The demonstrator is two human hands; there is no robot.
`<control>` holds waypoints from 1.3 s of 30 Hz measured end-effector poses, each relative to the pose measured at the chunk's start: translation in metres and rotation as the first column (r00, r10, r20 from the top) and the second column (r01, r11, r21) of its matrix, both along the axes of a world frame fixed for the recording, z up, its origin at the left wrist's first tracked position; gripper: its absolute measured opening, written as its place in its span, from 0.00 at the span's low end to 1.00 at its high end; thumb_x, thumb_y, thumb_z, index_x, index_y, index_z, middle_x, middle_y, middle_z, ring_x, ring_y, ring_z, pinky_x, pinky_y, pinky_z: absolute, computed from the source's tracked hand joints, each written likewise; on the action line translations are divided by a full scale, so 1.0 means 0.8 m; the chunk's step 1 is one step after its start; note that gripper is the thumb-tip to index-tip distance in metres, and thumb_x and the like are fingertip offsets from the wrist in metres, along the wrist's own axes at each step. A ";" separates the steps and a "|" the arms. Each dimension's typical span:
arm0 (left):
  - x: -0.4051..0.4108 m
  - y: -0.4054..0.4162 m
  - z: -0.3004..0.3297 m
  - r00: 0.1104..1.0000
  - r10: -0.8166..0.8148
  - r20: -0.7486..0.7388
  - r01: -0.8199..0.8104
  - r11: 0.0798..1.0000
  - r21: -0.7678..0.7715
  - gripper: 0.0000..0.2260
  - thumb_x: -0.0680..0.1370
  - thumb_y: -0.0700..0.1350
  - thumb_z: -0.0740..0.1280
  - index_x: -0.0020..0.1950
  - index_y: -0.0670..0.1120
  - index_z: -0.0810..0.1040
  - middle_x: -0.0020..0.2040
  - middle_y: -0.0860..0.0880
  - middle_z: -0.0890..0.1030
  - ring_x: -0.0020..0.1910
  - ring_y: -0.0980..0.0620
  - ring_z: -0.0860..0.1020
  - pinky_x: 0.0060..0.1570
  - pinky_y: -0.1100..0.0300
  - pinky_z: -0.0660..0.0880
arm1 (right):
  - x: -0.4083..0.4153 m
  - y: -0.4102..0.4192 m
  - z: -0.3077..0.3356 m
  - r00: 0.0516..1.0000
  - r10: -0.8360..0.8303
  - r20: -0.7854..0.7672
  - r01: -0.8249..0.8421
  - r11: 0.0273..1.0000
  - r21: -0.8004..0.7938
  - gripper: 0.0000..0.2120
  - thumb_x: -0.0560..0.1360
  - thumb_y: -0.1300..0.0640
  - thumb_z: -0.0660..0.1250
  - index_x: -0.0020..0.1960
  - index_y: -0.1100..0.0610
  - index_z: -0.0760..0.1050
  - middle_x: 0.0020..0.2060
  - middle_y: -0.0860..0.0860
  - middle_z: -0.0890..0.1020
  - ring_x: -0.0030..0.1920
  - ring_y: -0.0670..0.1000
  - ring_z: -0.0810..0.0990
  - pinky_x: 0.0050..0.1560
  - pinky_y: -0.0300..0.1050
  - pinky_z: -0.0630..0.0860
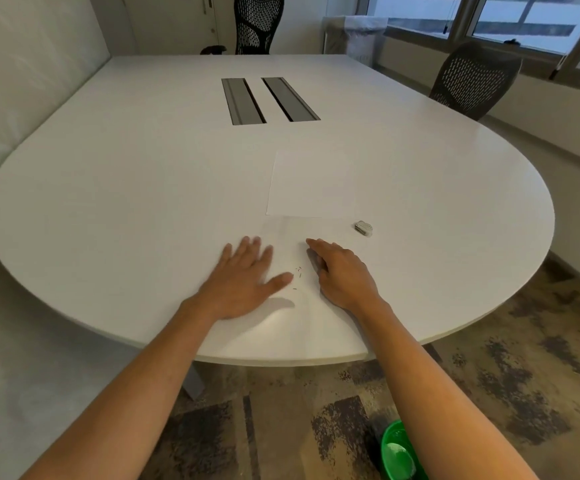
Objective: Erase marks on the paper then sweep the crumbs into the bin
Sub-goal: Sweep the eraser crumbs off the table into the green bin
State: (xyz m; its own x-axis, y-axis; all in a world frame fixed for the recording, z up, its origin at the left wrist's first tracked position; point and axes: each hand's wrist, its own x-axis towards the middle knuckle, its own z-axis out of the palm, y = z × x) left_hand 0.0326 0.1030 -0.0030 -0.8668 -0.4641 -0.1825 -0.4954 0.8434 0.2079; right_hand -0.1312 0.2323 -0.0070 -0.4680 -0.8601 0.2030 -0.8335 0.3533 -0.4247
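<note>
Paper (pixel 302 237): flat on the white table (pixel 143 188), near its front edge, under both hands.
Left hand (pixel 243 282): flat, fingers spread, pressing the sheet's left side.
Right hand (pixel 342 273): fingers loosely curled on the sheet, gripping nothing.
Crumbs (pixel 298 271): dark specks between the hands.
Eraser (pixel 363 227): just beyond the paper's right corner.
Bin (pixel 399 452): green, on the floor below the right forearm.

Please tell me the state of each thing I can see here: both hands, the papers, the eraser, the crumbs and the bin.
left hand: flat, fingers straight, on the near paper
right hand: edge down on the near paper, beside the crumbs
near paper: flat on the table
far paper: flat, untouched
eraser: lying free
crumbs: between the hands
green bin: on the floor, open
</note>
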 end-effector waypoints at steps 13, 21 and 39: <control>-0.002 -0.019 0.007 0.914 0.288 -0.285 -0.278 0.958 0.075 0.39 0.77 0.68 0.44 0.77 0.41 0.60 0.79 0.43 0.58 0.79 0.48 0.52 0.76 0.50 0.45 | -0.004 0.002 -0.002 0.998 -0.016 0.065 0.016 1.000 -0.009 0.20 0.81 0.57 0.52 0.72 0.49 0.64 0.57 0.51 0.78 0.57 0.55 0.74 0.49 0.45 0.67; 0.000 0.050 -0.001 0.993 0.115 0.013 -0.115 0.993 -0.024 0.45 0.69 0.74 0.33 0.80 0.48 0.39 0.79 0.45 0.36 0.77 0.48 0.33 0.75 0.45 0.35 | -0.006 -0.001 -0.003 0.997 -0.020 0.078 0.022 0.999 -0.029 0.22 0.79 0.60 0.55 0.71 0.48 0.66 0.51 0.51 0.79 0.53 0.55 0.76 0.46 0.45 0.69; 0.019 0.065 -0.006 0.956 0.291 -0.029 -0.292 0.956 -0.031 0.49 0.68 0.75 0.31 0.78 0.42 0.38 0.79 0.41 0.38 0.77 0.44 0.35 0.76 0.46 0.37 | -0.010 -0.003 -0.008 0.983 -0.026 0.181 0.048 0.992 -0.119 0.21 0.76 0.62 0.58 0.66 0.49 0.72 0.42 0.50 0.81 0.44 0.54 0.78 0.46 0.48 0.77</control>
